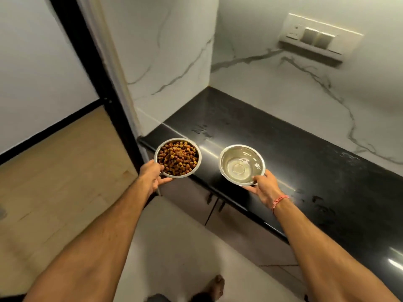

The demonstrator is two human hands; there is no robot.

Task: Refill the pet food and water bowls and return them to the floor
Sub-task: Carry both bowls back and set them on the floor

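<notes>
Steel bowls, two of them, are seen from the head camera, each held out in front of the person at the near edge of a black worktop [283,136]. On the left, a food bowl [177,157] heaped with brown kibble [178,159] is gripped by the left hand [152,176], with the thumb laid over the near rim and the fingers curled beneath; this bowl is held over the worktop's left front corner, and whether it touches the surface cannot be told. On the right, a water bowl [242,164] holding clear water is gripped by the right hand [265,188] in the same manner, thumb on the near rim and fingers under the base, and it appears lifted clear above the worktop's front edge. The two bowls are kept near each other but apart. A red thread band [280,201] is worn on the right wrist. Wet smears [201,129] are visible on the worktop behind the bowls. White marble-veined walls rise behind the worktop, and a switch plate [316,38] is fixed high on the right wall. Below, grey cabinet doors [196,192] and a pale tiled floor [174,247] are shown, with a bare foot [216,284] at the bottom edge.
</notes>
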